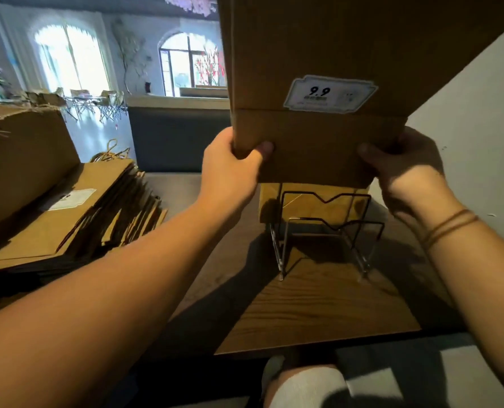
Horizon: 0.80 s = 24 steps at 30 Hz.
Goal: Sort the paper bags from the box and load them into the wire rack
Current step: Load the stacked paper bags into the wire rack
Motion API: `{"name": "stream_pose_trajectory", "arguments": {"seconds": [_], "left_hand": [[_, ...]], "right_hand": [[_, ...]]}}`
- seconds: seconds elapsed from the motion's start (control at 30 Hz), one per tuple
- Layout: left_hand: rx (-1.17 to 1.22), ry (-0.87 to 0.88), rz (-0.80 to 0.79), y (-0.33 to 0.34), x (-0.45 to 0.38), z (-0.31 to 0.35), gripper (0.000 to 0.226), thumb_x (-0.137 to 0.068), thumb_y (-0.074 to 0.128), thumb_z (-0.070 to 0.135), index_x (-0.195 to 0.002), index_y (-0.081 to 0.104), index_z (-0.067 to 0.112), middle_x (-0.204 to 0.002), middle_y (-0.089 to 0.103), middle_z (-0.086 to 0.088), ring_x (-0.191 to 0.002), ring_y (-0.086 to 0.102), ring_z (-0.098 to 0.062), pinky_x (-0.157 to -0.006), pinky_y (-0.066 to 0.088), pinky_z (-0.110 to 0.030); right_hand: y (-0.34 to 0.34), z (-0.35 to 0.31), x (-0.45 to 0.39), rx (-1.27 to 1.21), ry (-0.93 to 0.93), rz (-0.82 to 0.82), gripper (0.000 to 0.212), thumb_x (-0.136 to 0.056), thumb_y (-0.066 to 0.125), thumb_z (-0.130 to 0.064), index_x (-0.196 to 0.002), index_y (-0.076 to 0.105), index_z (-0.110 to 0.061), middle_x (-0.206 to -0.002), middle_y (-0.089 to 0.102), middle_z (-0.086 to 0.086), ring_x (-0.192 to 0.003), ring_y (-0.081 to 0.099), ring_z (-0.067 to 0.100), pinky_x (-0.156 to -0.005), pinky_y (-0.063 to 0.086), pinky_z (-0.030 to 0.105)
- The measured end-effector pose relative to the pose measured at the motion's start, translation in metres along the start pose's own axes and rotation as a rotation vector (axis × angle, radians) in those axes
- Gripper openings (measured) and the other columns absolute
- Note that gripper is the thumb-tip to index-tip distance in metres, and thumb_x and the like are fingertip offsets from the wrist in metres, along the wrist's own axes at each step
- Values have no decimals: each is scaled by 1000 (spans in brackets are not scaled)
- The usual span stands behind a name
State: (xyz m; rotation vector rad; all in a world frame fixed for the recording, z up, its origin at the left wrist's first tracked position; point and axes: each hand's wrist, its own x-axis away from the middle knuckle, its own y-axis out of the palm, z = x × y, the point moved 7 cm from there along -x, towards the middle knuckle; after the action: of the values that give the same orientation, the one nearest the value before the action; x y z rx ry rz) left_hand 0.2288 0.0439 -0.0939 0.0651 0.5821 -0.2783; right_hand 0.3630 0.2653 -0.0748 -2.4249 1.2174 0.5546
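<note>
While each hand (230,169) (403,160) grips it, the brown bag (318,54) (apparently several) shows "9.9".

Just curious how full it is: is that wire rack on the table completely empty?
No, a brown paper bag already stands in the back of the wire rack, behind its front dividers.

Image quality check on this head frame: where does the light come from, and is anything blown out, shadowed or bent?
Head view: the arched windows are blown out; the held paper bags and both forearms cast hard shadows over the wire rack and table; wide-angle bending at the edges; the left hand is slightly soft.
</note>
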Motion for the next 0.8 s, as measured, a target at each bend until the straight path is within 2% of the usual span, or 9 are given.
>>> {"name": "stream_pose_trajectory", "arguments": {"seconds": [0.07, 0.13, 0.27, 0.37, 0.43, 0.5, 0.63, 0.7, 0.8], "left_hand": [[26, -21, -61, 23, -9, 0, 17, -96, 66, 22, -110, 62, 29, -105, 69, 12, -98, 66, -5, -90, 59, -41], [6, 3, -101, 41, -19, -1, 18, -98, 64, 24, -115, 62, 29, -106, 69, 14, -98, 66, -3, -89, 58, -33], [-82, 16, -132, 59, -32, -13, 24, -100, 60, 29, -123, 62, 24, -111, 69, 12, -100, 64, -2, -91, 55, -28], [-113, 22, -113, 60, -35, -24, 18, -100, 59, 32, -118, 61, 29, -107, 68, 15, -99, 63, -1, -88, 52, -26], [-133, 19, -99, 60, -35, -29, 17, -100, 59, 34, -117, 60, 32, -106, 66, 18, -98, 62, 1, -85, 50, -23], [-146, 19, -84, 59, -36, -33, 21, -100, 59, 37, -120, 60, 31, -107, 65, 19, -98, 61, 2, -82, 47, -20], [-157, 14, -59, 56, -36, -37, 30, -100, 57, 40, -127, 56, 27, -112, 64, 15, -97, 59, 2, -78, 45, -18], [-127, 4, -48, 57, -37, -40, 24, -100, 57, 40, -122, 54, 29, -111, 63, 14, -97, 60, -1, -82, 51, -23], [-48, -26, -4, 58, -36, -43, 12, -100, 57, 41, -109, 49, 39, -106, 61, 16, -98, 62, -6, -87, 59, -44]], "right_hand": [[-11, 11, -15, -56, 4, 46, 41, -87, 74, -16, -127, 64, -16, -116, 68, -3, -100, 66, 11, -101, 53, 38], [-16, 21, -26, -75, 2, 72, 42, -92, 68, -14, -133, 59, -16, -125, 67, 1, -104, 65, 14, -101, 53, 40], [-15, 40, -40, -55, 14, 121, 58, -87, 66, -35, -142, 49, -26, -136, 60, -3, -121, 59, 25, -102, 50, 55], [-12, 54, -43, -75, -8, 154, 69, -87, 68, -40, -148, 43, -20, -144, 53, 2, -131, 52, 24, -108, 46, 48], [-9, 55, -43, -29, -58, 173, 53, -92, 65, -37, -138, 52, -14, -129, 60, 0, -118, 58, 20, -104, 49, 41], [-9, 57, -43, 46, -98, 223, 47, -91, 62, -43, -126, 61, -13, -114, 64, -3, -109, 62, 20, -100, 52, 42], [-1, 62, -43, 115, -132, 192, 42, -95, 62, -39, -128, 61, -12, -120, 66, 1, -113, 62, 23, -100, 50, 38], [3, 68, -46, 128, -107, 175, 39, -99, 59, -30, -133, 57, -11, -130, 64, 6, -120, 58, 24, -100, 44, 30], [5, 67, -47, 160, -113, 205, 40, -102, 54, -27, -140, 51, -13, -137, 59, 6, -126, 53, 25, -97, 37, 20]]}}
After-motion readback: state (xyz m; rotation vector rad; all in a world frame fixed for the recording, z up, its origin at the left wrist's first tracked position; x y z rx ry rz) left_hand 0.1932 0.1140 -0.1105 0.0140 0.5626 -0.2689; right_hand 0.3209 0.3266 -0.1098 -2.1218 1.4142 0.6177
